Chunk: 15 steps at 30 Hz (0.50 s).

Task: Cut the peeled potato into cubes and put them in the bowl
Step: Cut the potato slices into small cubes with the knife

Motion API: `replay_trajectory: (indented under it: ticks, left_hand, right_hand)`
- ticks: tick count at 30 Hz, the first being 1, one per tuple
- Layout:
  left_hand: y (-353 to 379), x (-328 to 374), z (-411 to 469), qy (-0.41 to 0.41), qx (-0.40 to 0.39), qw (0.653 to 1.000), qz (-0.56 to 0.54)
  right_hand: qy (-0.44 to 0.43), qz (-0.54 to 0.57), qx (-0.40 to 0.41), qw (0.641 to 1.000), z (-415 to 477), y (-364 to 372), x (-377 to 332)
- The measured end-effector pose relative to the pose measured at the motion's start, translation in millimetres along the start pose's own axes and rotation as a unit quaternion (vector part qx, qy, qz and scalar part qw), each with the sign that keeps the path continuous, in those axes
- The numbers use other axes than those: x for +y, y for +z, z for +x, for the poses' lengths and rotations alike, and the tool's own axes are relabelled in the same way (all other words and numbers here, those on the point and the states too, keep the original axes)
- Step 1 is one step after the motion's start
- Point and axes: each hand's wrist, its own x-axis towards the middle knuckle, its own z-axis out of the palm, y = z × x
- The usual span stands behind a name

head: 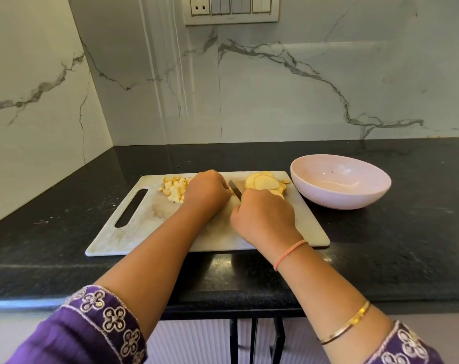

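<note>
Firmly, the right grip (262, 216) curls round the knife (235, 188); just left, the left grip (206, 191) is curled, contents hidden. Cubes (174, 189) lie left, slices (266, 183) ahead.

left hand (206, 191): fingers curled, knuckles up | right hand (264, 216): fisted round knife (235, 189) handle | forearms converging

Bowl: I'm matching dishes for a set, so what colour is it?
The bowl is plain pale pink, with no pattern; the head view shows it.
</note>
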Motion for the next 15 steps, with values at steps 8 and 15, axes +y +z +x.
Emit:
replay_trajectory:
  ticks: [8, 15]
  left_hand:
    - [0, -1, 3, -0.018, -0.002, 1.000, -0.016]
    - [0, -7, -5, 0.010, 0.003, 1.000, -0.010]
  right_hand:
    - [-0.042, -0.033, -0.003, 0.999, -11, -10, -3]
    - [-0.037, -0.032, -0.007, 0.999, -31, -27, 5]
